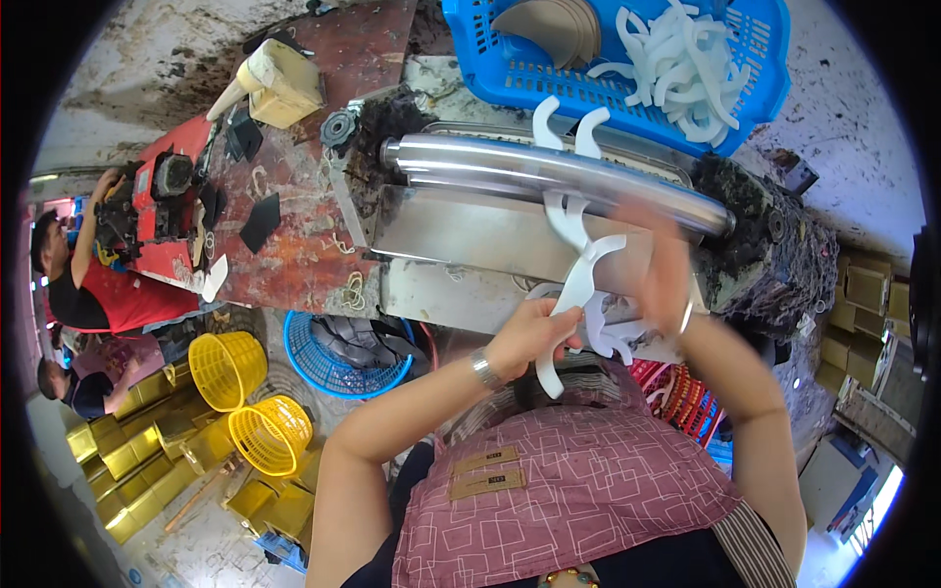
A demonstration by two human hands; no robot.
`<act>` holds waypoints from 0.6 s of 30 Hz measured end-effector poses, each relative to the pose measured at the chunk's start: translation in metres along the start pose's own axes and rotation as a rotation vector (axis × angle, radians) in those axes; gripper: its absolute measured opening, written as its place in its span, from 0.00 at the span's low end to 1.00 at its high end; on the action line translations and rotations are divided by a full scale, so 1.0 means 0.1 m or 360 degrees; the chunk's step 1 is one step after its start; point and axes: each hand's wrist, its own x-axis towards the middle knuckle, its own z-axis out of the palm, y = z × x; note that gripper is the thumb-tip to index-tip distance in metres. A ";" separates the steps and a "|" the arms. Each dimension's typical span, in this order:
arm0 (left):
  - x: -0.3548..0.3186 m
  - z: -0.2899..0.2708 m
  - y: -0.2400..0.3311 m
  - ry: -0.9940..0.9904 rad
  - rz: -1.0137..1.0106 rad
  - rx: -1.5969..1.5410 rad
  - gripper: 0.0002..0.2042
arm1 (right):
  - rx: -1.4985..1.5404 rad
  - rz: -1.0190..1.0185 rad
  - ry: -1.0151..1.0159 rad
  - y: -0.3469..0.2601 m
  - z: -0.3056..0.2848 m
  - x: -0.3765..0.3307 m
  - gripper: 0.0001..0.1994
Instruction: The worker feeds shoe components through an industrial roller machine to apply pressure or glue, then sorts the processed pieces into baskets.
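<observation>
I see 1 roller machine (510,230) w/ 2 steel rollers (549,171), 1 blue crate (755,59) of white pieces behind it, 2 yellow baskets (227,367) lower left. My left hand (529,338) is closed round a white strip (578,284): flat, curvy, forked ends, held upright just before the rollers. Right hand (667,274) is blurred beside it; can't tell its grip.

R hand (662,269) motion-blurred, fingers unreadable; can't tell if it grips anything. White curved pieces (608,333) under it partly hidden. Blue basket (490,59) cut by top edge. L hand (529,338) fingertips hidden behind the white strip (578,284).
</observation>
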 end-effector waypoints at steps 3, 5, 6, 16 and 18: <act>-0.06 -0.01 -0.06 0.0032 -0.0057 0.0063 0.11 | -0.0239 0.0983 -0.0296 0.60 0.10 0.92 0.39; -0.05 0.00 -0.10 -0.0052 0.0173 -0.0132 0.11 | -0.0166 0.1429 -0.0625 1.05 0.40 1.24 0.40; -0.04 0.01 -0.11 -0.0043 0.0206 -0.0127 0.11 | -0.0143 0.1611 -0.0757 1.24 0.57 1.34 0.40; 0.25 0.11 0.11 0.0426 0.0448 -0.0507 0.10 | 0.0180 0.0254 0.0178 1.26 0.08 2.14 0.27; 0.43 0.07 0.15 0.0451 0.0527 -0.0473 0.10 | 0.0051 0.0678 -0.0437 1.23 -0.21 2.06 0.23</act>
